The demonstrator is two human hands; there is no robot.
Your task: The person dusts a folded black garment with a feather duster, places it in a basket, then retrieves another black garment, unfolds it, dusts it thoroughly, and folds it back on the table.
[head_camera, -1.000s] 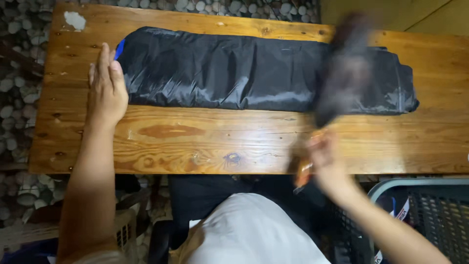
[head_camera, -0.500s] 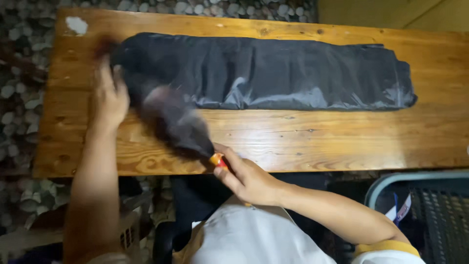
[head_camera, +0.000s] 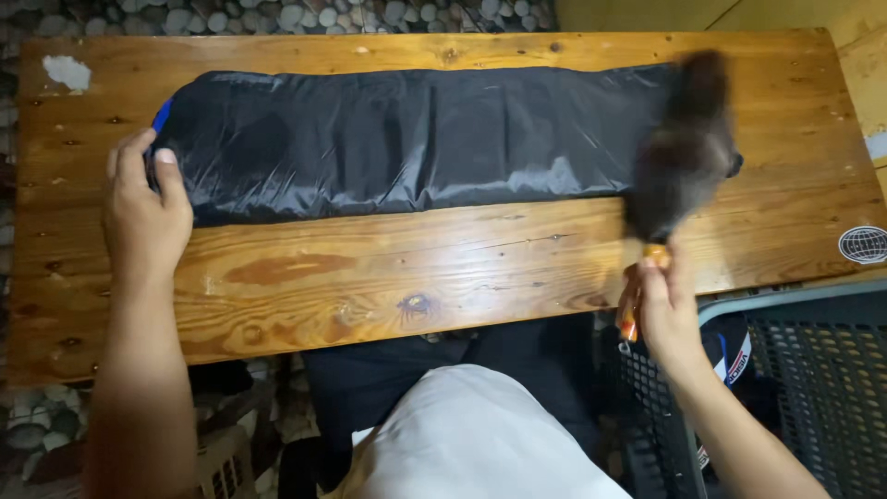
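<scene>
Duster (head_camera: 679,171) in right-hand fingers (head_camera: 658,286)

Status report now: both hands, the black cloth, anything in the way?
Left hand flat on the cloth end. Right hand grips a brush, bristles blurred over the far end. Table bare in front.

folded black garment (head_camera: 416,139) flat on table (head_camera: 370,277) — blurred dark duster (head_camera: 684,157) over it.

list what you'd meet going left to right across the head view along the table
left hand pressing the end of the garment → long black folded garment stretched along the wooden table → blurred dark brush over the garment's far end → right hand gripping its orange handle → grey plastic basket
</scene>
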